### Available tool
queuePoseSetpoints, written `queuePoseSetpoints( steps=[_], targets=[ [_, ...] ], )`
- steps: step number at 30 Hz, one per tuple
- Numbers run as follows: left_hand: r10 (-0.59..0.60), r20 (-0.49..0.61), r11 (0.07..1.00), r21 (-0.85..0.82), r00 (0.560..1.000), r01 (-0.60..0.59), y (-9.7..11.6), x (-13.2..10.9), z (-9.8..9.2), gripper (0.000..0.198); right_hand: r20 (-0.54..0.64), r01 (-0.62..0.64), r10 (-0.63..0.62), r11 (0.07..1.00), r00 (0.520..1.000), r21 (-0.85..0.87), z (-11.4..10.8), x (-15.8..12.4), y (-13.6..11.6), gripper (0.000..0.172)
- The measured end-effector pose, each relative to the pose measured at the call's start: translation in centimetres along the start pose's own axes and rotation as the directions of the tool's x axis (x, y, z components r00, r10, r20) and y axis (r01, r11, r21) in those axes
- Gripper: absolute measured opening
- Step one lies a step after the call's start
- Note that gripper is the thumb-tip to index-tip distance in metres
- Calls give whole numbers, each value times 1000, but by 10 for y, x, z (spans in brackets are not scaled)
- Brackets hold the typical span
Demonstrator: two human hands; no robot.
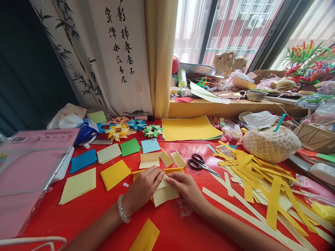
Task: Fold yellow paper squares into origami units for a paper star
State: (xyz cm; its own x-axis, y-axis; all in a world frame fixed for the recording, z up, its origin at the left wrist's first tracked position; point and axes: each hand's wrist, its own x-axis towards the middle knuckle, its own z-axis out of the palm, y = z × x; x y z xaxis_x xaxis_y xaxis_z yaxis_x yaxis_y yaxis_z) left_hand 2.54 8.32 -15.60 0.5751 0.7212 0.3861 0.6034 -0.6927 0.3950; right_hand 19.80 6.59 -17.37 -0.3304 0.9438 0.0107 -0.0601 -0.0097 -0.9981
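Between my two hands is a cream sheet of paper (166, 195), creased, with its upper part bent up at my fingertips. My left hand (143, 188), with a clear coiled band on its wrist, pinches the paper's upper left. From the other side my right hand (185, 190) grips the upper right edge between thumb and fingers. Just behind my hands lie folded cream pieces (149, 160) and folded yellow ones (174, 170). Black-handled scissors (202, 164) rest to the right, apart from my hands. A yellow paper piece (145, 235) lies nearer me.
Stacks of yellow (115, 174), pale cream (78, 185), blue (83, 161) and green paper (130, 147) sit on the left. Paper strips (256, 174) are heaped on the right. Folded paper stars (118, 131) and large yellow sheets (190, 128) lie at the back.
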Motion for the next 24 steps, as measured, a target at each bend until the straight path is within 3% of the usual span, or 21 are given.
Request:
queuePoseSetpoints(
  steps=[4,13,17,20,24],
  targets=[
    [-31,17,997,-68,999,32,2,1,-2,23,-38,0,-1,999,999,-41,0,1,-1,31],
    [-292,127,872,-371,948,318,11,9,-14,19,-112,-17,-1,987,994,-160,0,-1,-2,36],
    [-391,123,787,-468,912,401,12,10,-16,24,-167,-10,6,1000,986,-23,0,-2,-2,38],
    [-501,103,683,-563,860,465,8,11,-16,27,-185,18,16,984,983,178,1,0,-6,29],
    [-609,46,541,-705,792,458,3,13,-11,27,-66,10,10,956,998,295,4,2,-9,32]
  ],
)
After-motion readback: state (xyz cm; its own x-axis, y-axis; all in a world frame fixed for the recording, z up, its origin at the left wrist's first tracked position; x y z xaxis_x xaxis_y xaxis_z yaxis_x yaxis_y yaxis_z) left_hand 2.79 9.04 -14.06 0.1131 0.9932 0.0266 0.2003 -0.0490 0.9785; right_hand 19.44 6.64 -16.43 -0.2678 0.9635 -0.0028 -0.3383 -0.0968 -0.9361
